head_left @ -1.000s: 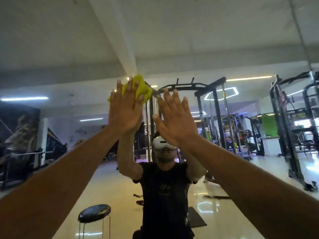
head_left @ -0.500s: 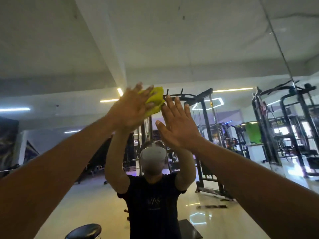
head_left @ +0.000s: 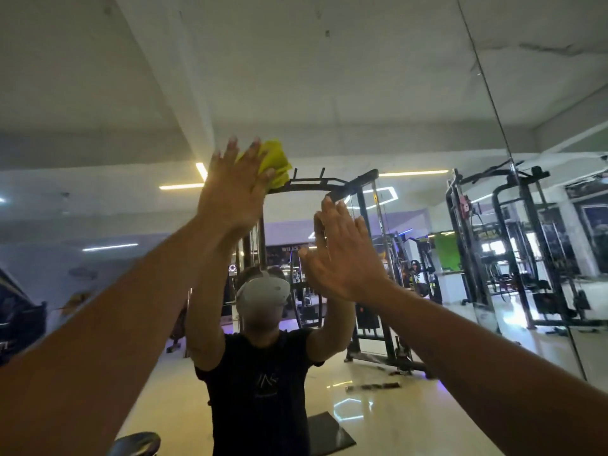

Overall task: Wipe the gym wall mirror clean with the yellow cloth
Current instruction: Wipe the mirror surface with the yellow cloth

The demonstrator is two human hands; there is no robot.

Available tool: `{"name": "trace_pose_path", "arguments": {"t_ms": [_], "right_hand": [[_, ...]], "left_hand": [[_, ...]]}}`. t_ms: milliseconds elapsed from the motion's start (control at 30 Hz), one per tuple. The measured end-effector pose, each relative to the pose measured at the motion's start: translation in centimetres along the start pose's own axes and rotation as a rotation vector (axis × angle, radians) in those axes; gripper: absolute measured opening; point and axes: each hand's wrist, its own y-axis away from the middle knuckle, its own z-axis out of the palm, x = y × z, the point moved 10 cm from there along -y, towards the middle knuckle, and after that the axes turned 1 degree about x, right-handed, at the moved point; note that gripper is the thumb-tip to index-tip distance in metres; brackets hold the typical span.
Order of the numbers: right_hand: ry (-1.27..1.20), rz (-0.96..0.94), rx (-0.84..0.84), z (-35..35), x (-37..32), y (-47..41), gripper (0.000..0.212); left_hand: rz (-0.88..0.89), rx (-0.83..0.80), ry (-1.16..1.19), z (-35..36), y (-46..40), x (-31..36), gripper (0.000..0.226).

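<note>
My left hand (head_left: 235, 189) is raised high against the mirror (head_left: 378, 93), fingers straight and spread, pressing the yellow cloth (head_left: 275, 162) flat onto the glass. The cloth is bunched under my palm and sticks out past my fingertips to the upper right. My right hand (head_left: 342, 255) is up too, lower and to the right of the left one, fingers straight and close together, holding nothing; I cannot tell whether its palm actually touches the glass. The two hands are apart, with the cloth only under the left. In the mirror I see my own reflection in a black shirt (head_left: 263, 383), arms lifted, and behind it a black weight rack (head_left: 368, 258) and more gym machines (head_left: 513, 245) to the right. A vertical seam (head_left: 493, 103) in the mirror runs down at the right side.
</note>
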Motion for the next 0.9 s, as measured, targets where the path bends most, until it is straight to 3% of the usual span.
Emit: {"name": "trace_pose_path", "arguments": {"t_ms": [67, 200, 267, 400, 467, 567, 700, 767, 900], "right_hand": [[0.031, -0.015, -0.008, 0.6, 0.7, 0.6, 0.089], [-0.058, 0.000, 0.041, -0.1, 1.9, 2.5, 0.090], [-0.049, -0.002, 0.013, 0.0, 2.8, 3.6, 0.092], [0.035, -0.022, -0.027, 1.1, 4.5, 5.6, 0.088], [0.011, -0.026, -0.026, 1.4, 4.8, 6.8, 0.086], [-0.057, -0.042, -0.018, 1.5, 4.9, 8.9, 0.082], [-0.088, -0.050, -0.034, 1.8, 5.8, 12.4, 0.082], [-0.060, -0.054, -0.059, 2.4, 6.5, 14.0, 0.084], [-0.028, -0.072, -0.074, 3.2, 7.3, 15.7, 0.085]], "left_hand": [[-0.014, 0.028, 0.085, 1.1, 2.2, 3.1, 0.063], [0.400, -0.130, 0.012, 4.9, 7.8, 9.2, 0.061], [0.461, -0.141, -0.012, 4.4, 7.0, 8.6, 0.062], [0.095, -0.043, 0.005, 3.1, 3.6, 5.0, 0.068], [0.000, -0.041, 0.089, 4.3, 5.5, 7.1, 0.066], [0.278, -0.119, 0.024, 7.9, 12.3, 13.1, 0.062], [0.514, -0.200, -0.078, 8.3, 16.7, 14.2, 0.063], [0.462, -0.190, -0.147, 6.9, 14.2, 12.2, 0.066], [0.070, -0.092, -0.110, 4.9, 10.5, 8.7, 0.067]]}}
